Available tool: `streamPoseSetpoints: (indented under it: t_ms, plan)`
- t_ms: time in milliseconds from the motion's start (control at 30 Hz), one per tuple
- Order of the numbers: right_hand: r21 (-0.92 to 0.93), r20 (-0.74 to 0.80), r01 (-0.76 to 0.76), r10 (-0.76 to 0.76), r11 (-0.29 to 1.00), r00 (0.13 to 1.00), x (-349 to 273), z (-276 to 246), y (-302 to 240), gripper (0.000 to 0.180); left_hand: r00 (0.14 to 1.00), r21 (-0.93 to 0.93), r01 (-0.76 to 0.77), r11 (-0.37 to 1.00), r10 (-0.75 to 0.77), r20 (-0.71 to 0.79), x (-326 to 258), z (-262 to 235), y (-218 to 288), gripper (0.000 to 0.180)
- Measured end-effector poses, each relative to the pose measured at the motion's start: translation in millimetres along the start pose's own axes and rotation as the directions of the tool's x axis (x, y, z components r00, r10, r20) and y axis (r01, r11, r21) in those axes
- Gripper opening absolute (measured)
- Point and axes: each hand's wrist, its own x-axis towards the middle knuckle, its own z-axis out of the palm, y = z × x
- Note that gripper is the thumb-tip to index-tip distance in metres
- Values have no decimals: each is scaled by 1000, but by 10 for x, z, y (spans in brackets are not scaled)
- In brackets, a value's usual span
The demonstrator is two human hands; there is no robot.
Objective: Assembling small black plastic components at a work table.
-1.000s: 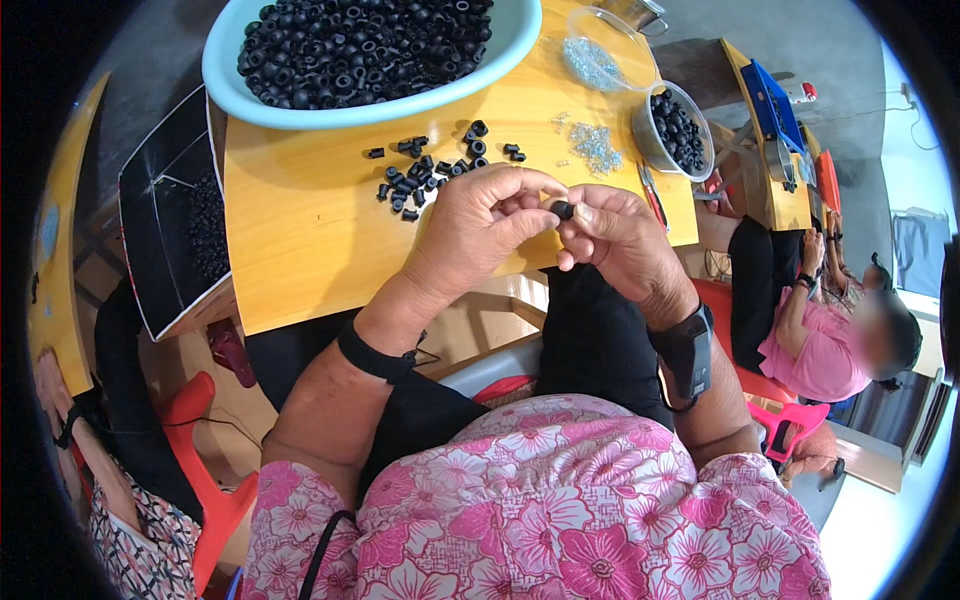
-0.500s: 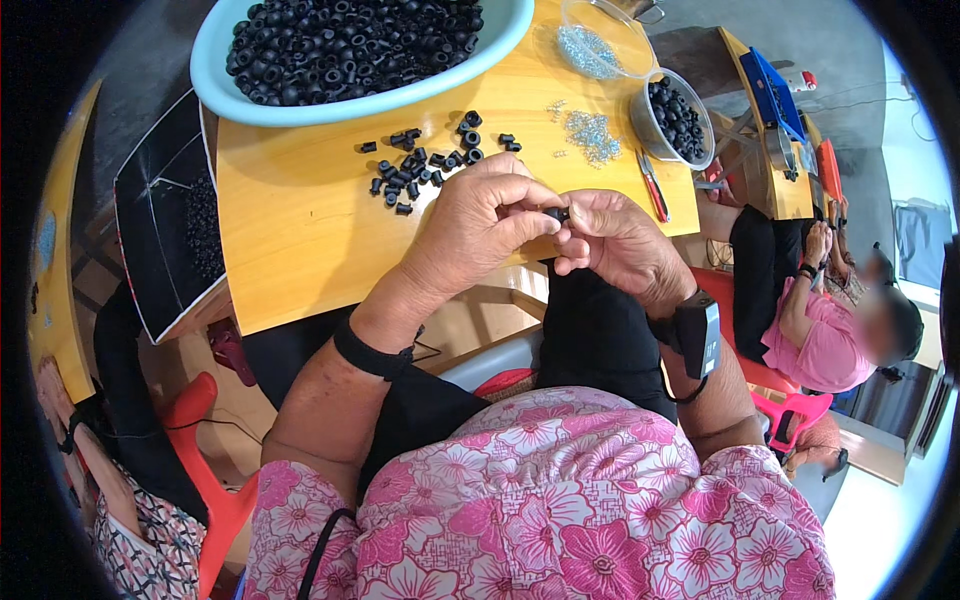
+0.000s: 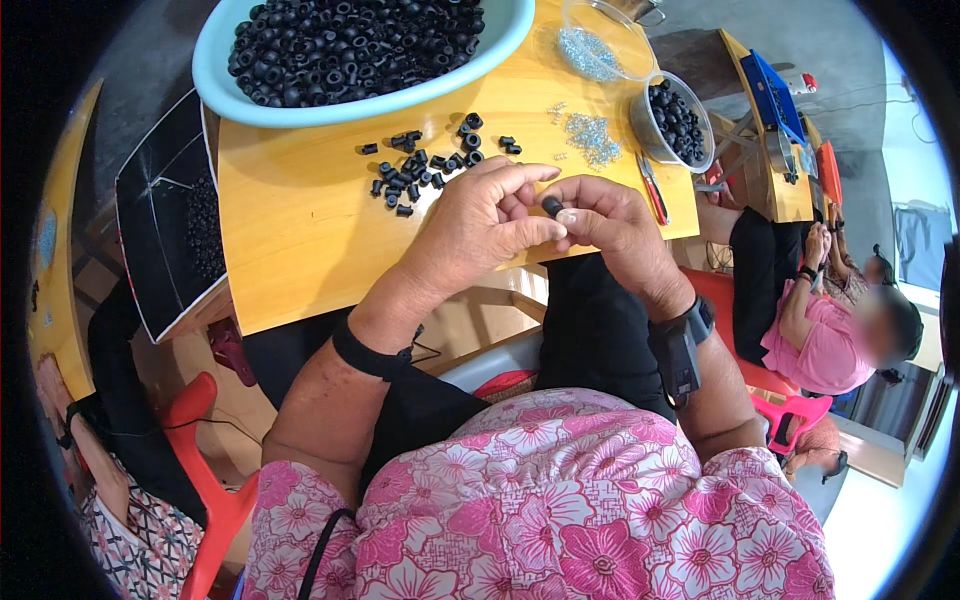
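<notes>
Cap point(image 3: 552, 206), black and round-ended, pinched above the yellow tabletop point(image 3: 300, 220).
Right hand point(image 3: 622, 228) grips it between thumb and forefinger; left hand point(image 3: 465, 218), thumb and forefinger parted, hovers just beside.

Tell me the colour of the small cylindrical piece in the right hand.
The small cylindrical piece is black; the head view shows it best.

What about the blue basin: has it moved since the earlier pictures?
No: the blue basin keeps its place relative to the yellow table; only the view shifted.
</notes>
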Motion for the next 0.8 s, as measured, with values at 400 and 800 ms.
streamPoseSetpoints:
  t_ms: [400,800]
  plan:
    - [-343,-167,198,-267,918,949,-6,198,-16,23,997,-2,0,1000,1,73,22,-39,40,44]
    - [-335,-182,239,-311,911,933,-17,198,7,22,998,-37,-41,998,43,40,-5,-13,62,42]
